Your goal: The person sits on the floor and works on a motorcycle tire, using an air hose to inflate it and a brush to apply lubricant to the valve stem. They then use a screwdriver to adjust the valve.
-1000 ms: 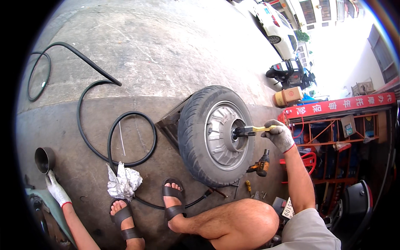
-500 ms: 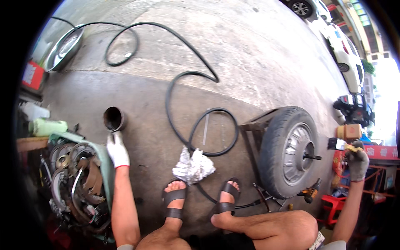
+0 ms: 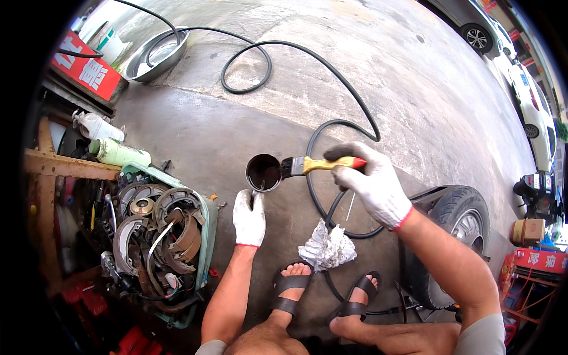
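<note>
The head camera is a wide fisheye unit worn on the person's head, the left one of a side-by-side pair. The lens faces downward and forward; the picture is upright. Floor (image 3: 171,112) spans the middle field. The left forearm (image 3: 228,296) enters near 7 o'clock, the right forearm (image 3: 452,257) between 4 and 5 o'clock. The left hand (image 3: 249,219) and right hand (image 3: 373,183) lie at close range. Sandalled feet (image 3: 291,289) show from above, between 5 and 6 o'clock. A white car (image 3: 523,97) near 2 o'clock lies far off.
</note>
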`<move>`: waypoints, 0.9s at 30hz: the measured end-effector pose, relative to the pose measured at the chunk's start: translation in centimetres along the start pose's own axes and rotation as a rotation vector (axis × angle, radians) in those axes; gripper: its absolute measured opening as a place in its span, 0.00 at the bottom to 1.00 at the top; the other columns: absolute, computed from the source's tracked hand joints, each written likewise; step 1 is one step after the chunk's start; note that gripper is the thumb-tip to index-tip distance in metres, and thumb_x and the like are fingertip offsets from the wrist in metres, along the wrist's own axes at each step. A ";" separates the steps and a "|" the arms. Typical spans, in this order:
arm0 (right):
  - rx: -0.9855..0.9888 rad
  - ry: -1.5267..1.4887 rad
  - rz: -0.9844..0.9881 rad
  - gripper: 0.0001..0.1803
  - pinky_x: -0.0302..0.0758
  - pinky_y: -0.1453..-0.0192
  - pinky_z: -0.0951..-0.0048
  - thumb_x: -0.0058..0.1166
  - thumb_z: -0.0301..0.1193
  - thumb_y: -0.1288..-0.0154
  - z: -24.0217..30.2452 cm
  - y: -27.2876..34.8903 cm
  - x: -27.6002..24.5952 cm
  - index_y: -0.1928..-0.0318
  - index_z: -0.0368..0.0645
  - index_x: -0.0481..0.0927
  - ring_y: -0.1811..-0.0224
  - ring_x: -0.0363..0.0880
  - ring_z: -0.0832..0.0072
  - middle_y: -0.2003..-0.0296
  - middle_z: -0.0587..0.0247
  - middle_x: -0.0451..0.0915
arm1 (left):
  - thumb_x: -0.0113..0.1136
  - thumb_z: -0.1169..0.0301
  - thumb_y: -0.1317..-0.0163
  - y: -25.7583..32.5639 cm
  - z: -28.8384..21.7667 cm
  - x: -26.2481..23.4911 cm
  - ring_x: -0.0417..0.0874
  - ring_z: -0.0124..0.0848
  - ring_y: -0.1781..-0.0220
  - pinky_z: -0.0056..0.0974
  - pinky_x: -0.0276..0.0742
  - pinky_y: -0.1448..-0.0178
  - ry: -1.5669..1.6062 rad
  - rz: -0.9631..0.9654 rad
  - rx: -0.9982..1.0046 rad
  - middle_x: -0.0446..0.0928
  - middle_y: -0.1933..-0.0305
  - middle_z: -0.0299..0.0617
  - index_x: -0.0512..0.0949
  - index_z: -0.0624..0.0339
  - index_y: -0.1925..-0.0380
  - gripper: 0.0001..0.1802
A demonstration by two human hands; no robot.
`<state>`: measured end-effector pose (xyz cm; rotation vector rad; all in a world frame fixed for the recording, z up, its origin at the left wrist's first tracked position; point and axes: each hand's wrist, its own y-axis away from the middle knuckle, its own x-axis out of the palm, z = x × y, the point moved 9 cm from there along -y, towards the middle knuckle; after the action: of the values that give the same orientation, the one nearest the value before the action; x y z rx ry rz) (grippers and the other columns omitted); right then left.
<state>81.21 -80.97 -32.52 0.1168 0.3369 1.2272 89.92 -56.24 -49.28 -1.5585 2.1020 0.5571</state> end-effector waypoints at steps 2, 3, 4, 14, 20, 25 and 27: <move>-0.135 0.092 -0.024 0.15 0.78 0.53 0.71 0.58 0.28 0.35 -1.1 -2.4 2.9 0.49 0.37 0.82 0.60 0.83 0.73 0.60 0.58 0.83 | 0.58 0.68 0.30 0.3 -0.5 0.1 0.79 0.54 0.60 0.50 0.73 0.55 0.062 -0.002 0.021 0.76 0.63 0.57 0.77 0.68 0.62 0.12; -0.173 0.159 -0.049 0.15 0.78 0.51 0.69 0.58 0.28 0.36 -1.8 -3.3 3.8 0.49 0.38 0.82 0.58 0.83 0.68 0.59 0.56 0.83 | 0.58 0.68 0.30 0.3 -0.4 0.2 0.79 0.54 0.60 0.50 0.73 0.55 0.100 0.006 -0.006 0.76 0.64 0.56 0.77 0.68 0.62 0.11; -0.199 0.222 -0.078 0.15 0.78 0.50 0.67 0.58 0.28 0.36 -2.6 -3.8 4.4 0.49 0.39 0.82 0.56 0.83 0.64 0.58 0.53 0.83 | 0.59 0.68 0.31 0.4 -0.9 0.1 0.79 0.54 0.61 0.50 0.73 0.55 0.096 -0.005 0.039 0.76 0.64 0.56 0.77 0.68 0.63 0.11; -0.145 0.520 0.093 0.27 0.78 0.40 0.59 0.53 0.32 0.39 -7.6 -3.2 6.2 0.38 0.38 0.75 0.45 0.82 0.53 0.48 0.45 0.83 | 0.56 0.63 0.25 -2.4 4.5 1.2 0.69 0.27 0.66 0.38 0.70 0.59 0.383 -0.035 -0.205 0.72 0.70 0.36 0.75 0.69 0.64 0.16; -0.264 0.618 0.055 0.17 0.79 0.46 0.57 0.53 0.28 0.36 0.9 5.8 -4.0 0.48 0.38 0.79 0.52 0.83 0.50 0.55 0.47 0.83 | 0.55 0.56 0.25 -7.8 10.5 0.6 0.77 0.37 0.44 0.40 0.69 0.36 0.334 -0.179 -0.228 0.80 0.45 0.50 0.74 0.74 0.40 0.28; -0.059 0.520 -0.334 0.18 0.81 0.45 0.68 0.51 0.23 0.31 8.6 17.8 -16.4 0.42 0.34 0.79 0.52 0.85 0.68 0.54 0.51 0.85 | 0.56 0.63 0.26 -7.0 11.1 1.1 0.77 0.42 0.37 0.43 0.67 0.30 0.237 -0.269 -0.183 0.76 0.36 0.54 0.70 0.72 0.36 0.27; 0.044 0.468 -0.528 0.17 0.81 0.47 0.72 0.49 0.22 0.29 9.1 24.3 -20.2 0.42 0.32 0.78 0.54 0.84 0.74 0.55 0.54 0.85 | 0.57 0.64 0.27 -4.7 10.1 1.8 0.76 0.45 0.33 0.44 0.70 0.29 0.335 -0.267 -0.196 0.72 0.31 0.56 0.66 0.72 0.32 0.30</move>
<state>56.19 -90.82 -13.58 -0.2167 0.7503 0.7098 95.20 -53.09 -58.77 -2.1313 2.0676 0.4411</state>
